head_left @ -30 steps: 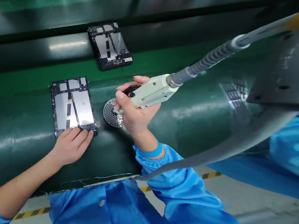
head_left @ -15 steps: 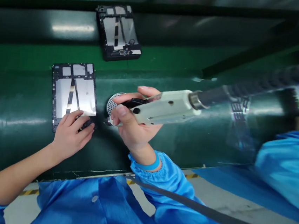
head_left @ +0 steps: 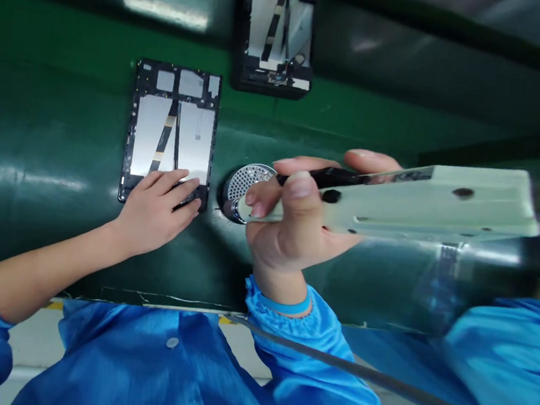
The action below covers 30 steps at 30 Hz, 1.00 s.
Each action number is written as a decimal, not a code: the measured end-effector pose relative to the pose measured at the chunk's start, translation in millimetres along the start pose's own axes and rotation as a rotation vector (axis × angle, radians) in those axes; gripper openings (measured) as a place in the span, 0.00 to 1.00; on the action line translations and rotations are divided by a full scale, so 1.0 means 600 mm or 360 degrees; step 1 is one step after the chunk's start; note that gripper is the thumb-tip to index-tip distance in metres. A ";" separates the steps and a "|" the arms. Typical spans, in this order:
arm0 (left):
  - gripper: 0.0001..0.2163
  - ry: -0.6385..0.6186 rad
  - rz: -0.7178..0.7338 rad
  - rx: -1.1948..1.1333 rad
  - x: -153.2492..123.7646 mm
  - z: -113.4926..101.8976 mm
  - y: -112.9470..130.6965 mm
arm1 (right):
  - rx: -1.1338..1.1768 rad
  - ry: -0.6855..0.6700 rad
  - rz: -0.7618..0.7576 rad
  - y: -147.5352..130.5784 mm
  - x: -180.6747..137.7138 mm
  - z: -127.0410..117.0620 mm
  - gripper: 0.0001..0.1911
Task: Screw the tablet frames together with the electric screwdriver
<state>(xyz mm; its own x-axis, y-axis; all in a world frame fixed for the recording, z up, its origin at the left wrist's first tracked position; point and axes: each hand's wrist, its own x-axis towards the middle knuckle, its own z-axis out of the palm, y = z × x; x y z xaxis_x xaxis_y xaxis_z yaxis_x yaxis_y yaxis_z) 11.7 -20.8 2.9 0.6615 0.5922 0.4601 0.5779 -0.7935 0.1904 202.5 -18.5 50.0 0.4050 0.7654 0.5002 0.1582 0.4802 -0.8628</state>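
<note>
- The left hand (head_left: 157, 207) lay flat, fingers spread, on the near edge of a flat rectangular device frame (head_left: 170, 130) with black rim and silvery panels, on the glossy green worktop (head_left: 41, 142).
- The right hand (head_left: 297, 221) was wrapped around a pale, boxy power screwdriver (head_left: 418, 201), just right of that frame.
- Its tip hovered beside a round perforated metal disc (head_left: 246, 181).
- A second frame (head_left: 275, 34) lay farther back.

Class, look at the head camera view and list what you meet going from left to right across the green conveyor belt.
Left hand on the near tablet frame → perforated round disc → second tablet frame, farther back → right hand → pale power screwdriver.
</note>
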 end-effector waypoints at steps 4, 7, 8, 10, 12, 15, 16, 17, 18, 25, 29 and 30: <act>0.07 0.0048 0.0030 0.0055 -0.002 0.003 0.000 | 0.0019 -0.0087 -0.0022 0.008 0.011 0.013 0.15; 0.06 0.0120 0.0096 0.0161 -0.001 0.002 0.001 | 0.0030 -0.0097 -0.0037 0.006 0.006 0.018 0.14; 0.07 0.0135 0.0124 0.0197 0.000 0.002 0.001 | 0.0003 -0.0088 -0.0030 0.005 0.002 0.018 0.14; 0.07 0.0156 0.0170 0.0243 0.001 0.004 0.001 | -0.0051 -0.0071 -0.0009 0.003 -0.006 0.015 0.14; 0.07 0.0164 0.0181 0.0245 0.001 0.008 0.001 | -0.0073 -0.0075 0.0000 0.004 -0.012 0.011 0.14; 0.08 0.0154 0.0172 0.0231 -0.001 0.012 0.000 | -0.0061 -0.0114 0.0007 0.008 -0.015 0.007 0.15; 0.08 0.0126 0.0161 0.0235 -0.002 0.013 0.000 | -0.0057 -0.0127 0.0011 0.010 -0.015 0.006 0.15; 0.08 0.0100 0.0153 0.0235 -0.003 0.013 0.000 | -0.0056 -0.0132 0.0013 0.011 -0.014 0.006 0.15; 0.08 0.0084 0.0148 0.0226 -0.004 0.014 0.001 | -0.0057 -0.0133 0.0011 0.012 -0.013 0.007 0.15; 0.09 0.0048 0.0029 0.0052 -0.004 0.015 0.006 | -0.0020 -0.0146 0.0011 0.015 -0.014 0.007 0.13; 0.10 -0.0035 -0.0057 -0.0082 -0.003 0.014 0.006 | -0.0137 -0.0125 0.0021 0.016 -0.017 0.008 0.17; 0.10 -0.0037 -0.0063 -0.0106 -0.002 0.014 0.006 | -0.0153 -0.0126 0.0021 0.014 -0.018 0.010 0.17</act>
<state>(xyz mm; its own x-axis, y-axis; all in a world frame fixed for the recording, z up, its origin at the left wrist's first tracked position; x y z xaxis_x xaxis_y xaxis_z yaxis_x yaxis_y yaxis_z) 16.6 -23.3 -4.1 0.6503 0.6257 0.4309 0.5714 -0.7766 0.2654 194.0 -19.8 37.8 0.3358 0.8048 0.4895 0.2401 0.4294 -0.8706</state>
